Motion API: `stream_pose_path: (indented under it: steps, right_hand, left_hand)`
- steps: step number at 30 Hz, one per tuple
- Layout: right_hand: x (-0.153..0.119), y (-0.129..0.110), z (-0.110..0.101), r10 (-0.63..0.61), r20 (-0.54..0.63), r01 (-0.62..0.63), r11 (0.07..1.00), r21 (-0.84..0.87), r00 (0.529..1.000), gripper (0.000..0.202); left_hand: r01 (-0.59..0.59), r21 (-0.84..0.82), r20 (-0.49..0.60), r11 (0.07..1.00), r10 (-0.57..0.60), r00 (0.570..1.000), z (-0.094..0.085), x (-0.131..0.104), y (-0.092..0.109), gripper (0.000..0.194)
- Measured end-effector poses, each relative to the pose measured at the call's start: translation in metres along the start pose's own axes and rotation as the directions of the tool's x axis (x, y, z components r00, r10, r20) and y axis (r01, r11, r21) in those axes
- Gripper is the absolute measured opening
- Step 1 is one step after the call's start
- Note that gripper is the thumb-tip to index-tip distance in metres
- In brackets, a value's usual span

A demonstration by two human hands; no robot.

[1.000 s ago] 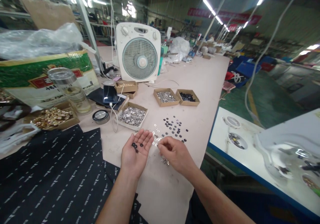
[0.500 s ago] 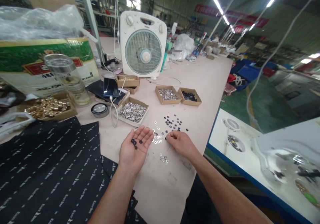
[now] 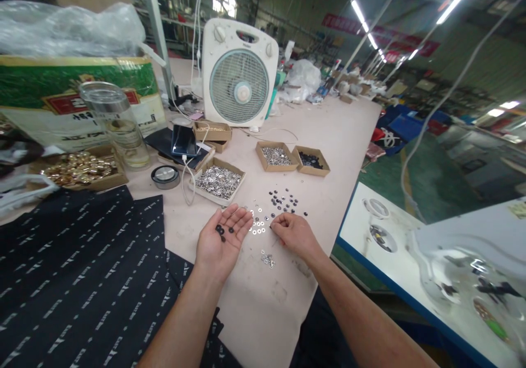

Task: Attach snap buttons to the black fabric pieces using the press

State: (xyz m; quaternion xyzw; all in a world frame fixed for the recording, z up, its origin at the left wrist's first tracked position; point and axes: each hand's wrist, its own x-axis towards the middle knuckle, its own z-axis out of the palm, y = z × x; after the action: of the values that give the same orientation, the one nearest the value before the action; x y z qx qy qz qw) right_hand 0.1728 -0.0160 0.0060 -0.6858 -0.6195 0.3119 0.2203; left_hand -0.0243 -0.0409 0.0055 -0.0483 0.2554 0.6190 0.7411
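Observation:
Palm up, my left hand [image 3: 222,243] lies open with several small black round pieces [image 3: 221,231] resting on it. To its right, my right hand [image 3: 293,233] is closed in a pinch on a small dark piece [image 3: 272,226] just above the table. Between and beyond the hands are silver washers [image 3: 258,224] on the table. Dark round caps [image 3: 283,201] are scattered farther back. A little heap of silver parts [image 3: 268,259] sits nearer, between my forearms.
Open boxes of silver parts [image 3: 219,180] [image 3: 276,156] and black parts [image 3: 311,160] stand behind. A fan [image 3: 241,74], phone [image 3: 183,140], glass jar [image 3: 123,132] and box of gold parts [image 3: 80,169] are farther back. Dark printed fabric [image 3: 82,269] covers the left; a white machine table [image 3: 382,247] is right.
The view has shifted slightly. Both hands keep nearly the same pose and place, with the black pieces still on my left palm.

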Motion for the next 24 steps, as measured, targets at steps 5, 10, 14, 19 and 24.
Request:
stream_pose_path:
  steps: [5, 10, 14, 19, 24]
  right_hand:
    - [0.0, -0.001, 0.002, -0.044, -0.024, 0.042, 0.998, -0.055, 0.999, 0.015]
    - [-0.004, -0.006, -0.002, -0.046, 0.006, 0.046, 0.999, -0.018, 0.999, 0.02]
    - [-0.012, -0.001, -0.005, -0.008, 0.013, 0.007, 0.993, 0.121, 1.0, 0.022]
    - [-0.02, 0.012, -0.009, 0.077, 0.067, -0.095, 0.936, 0.338, 0.995, 0.029]
    - [-0.023, 0.009, -0.006, -0.02, 0.054, 0.005, 0.966, 0.257, 0.998, 0.023]
  left_hand:
    - [-0.002, -0.002, -0.008, 1.0, 0.002, 1.0, 0.001, -0.001, 0.0, 0.026]
    - [-0.005, -0.005, -0.011, 1.0, 0.005, 1.0, 0.0, 0.0, 0.002, 0.025]
    - [-0.017, -0.008, -0.009, 1.0, 0.017, 1.0, 0.0, 0.002, 0.005, 0.026]
    - [-0.021, -0.008, -0.016, 1.0, 0.02, 1.0, 0.002, 0.001, 0.006, 0.026]
    - [-0.015, -0.012, -0.011, 1.0, 0.015, 1.0, 0.001, 0.0, 0.006, 0.025]
